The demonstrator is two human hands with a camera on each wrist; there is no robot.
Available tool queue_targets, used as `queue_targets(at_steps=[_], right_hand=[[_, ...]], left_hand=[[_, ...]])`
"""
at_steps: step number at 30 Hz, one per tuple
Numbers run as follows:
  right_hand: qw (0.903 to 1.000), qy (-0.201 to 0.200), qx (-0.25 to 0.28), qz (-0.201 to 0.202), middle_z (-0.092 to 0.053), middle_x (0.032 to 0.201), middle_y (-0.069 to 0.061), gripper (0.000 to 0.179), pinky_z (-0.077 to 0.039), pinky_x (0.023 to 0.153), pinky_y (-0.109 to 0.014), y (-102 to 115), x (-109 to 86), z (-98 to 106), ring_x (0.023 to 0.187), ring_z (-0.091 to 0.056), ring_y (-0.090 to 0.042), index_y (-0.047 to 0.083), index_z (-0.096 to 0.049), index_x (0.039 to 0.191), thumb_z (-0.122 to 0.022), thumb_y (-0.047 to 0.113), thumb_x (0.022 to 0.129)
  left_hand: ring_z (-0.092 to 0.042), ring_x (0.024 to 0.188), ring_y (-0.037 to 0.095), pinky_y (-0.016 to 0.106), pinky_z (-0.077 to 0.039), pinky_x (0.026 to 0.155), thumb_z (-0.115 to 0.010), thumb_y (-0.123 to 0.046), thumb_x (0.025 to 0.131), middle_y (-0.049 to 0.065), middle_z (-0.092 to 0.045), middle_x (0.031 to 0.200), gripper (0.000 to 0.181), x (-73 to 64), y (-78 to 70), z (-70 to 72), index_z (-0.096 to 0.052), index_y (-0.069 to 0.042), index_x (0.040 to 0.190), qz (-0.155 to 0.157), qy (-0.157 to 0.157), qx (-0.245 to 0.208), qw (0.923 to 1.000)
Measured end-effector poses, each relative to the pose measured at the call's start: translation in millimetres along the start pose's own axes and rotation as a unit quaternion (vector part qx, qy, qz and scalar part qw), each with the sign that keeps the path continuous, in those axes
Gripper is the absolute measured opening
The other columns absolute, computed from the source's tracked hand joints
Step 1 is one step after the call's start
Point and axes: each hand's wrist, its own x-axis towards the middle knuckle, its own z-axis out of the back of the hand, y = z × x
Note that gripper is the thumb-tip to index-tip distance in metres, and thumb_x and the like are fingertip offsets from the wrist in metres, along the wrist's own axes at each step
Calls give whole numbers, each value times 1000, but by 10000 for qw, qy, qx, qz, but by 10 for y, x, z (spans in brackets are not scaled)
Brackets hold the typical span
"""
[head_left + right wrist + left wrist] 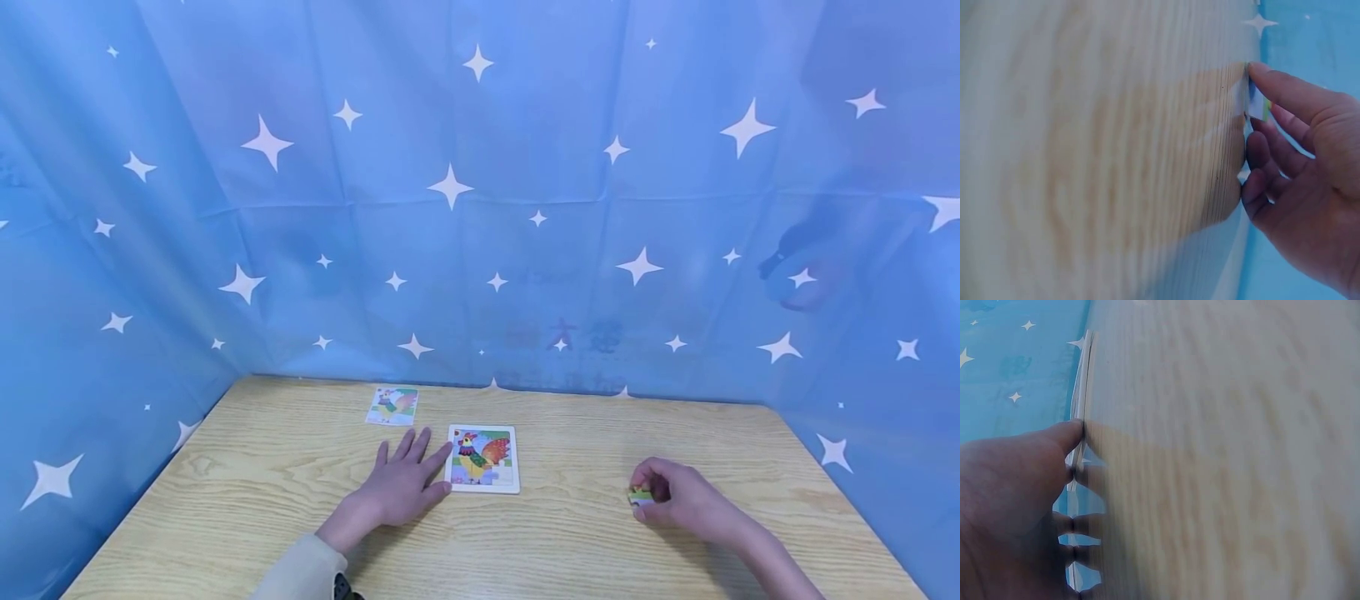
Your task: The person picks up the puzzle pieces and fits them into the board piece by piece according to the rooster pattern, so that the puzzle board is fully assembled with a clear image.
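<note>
A white-framed jigsaw puzzle [483, 458] with a rooster picture lies flat on the table, a pale gap showing at its lower right. My left hand [405, 483] rests beside it with fingers spread, thumb and index finger touching the frame's left edge. In the left wrist view, the same hand [1016, 494] has its thumb against the frame's side. Well to the right, my right hand [678, 497] pinches a small green and yellow puzzle piece [640, 497] close to the tabletop. In the right wrist view, the curled fingers of that hand [1310, 156] partly hide the piece.
A small rooster picture card [392, 406] lies behind the left hand, toward the back of the table. The wood-grain table [570, 533] ends at a blue curtain [525, 250] with white stars, which also hangs along both sides.
</note>
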Motion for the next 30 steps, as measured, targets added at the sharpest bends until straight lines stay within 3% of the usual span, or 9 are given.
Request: queue_targets(at_steps=[5,11,20,30], right_hand=[[9993,-10,327,-156,-57,84,-6,24,-47,61,-27,0,3,12,74,-53,-13,3,-63,99,-82,12,87],[9990,66,284,-343,-58,82,-5,18,-46,60,-28,59,33,6,71,-52,-13,4,-69,101,-80,12,90],[9997,96,191,-93,-60,83,-5,16,-48,59,-28,153,124,-78,70,-53,-11,6,-72,102,-78,16,92],[9996,-203,95,190,-64,83,0,11,-51,62,-26,255,226,-209,73,-58,-9,8,-74,98,-78,16,91]], left_hand=[[-8,154,46,75,-5,114,-48,-47,107,24,-16,167,63,-25,-52,55,-36,-16,161,38,88,-11,10000],[-10,154,45,75,-7,114,-49,-46,108,24,-18,167,62,-71,-139,126,-37,-16,161,137,129,-29,9998],[-11,154,45,75,-7,114,-50,-45,107,24,-19,167,62,-72,-154,132,-38,-15,160,133,127,-63,9998],[-10,154,45,75,-7,114,-49,-45,108,24,-19,167,61,-82,-157,135,-38,-16,160,121,119,-100,9998]])
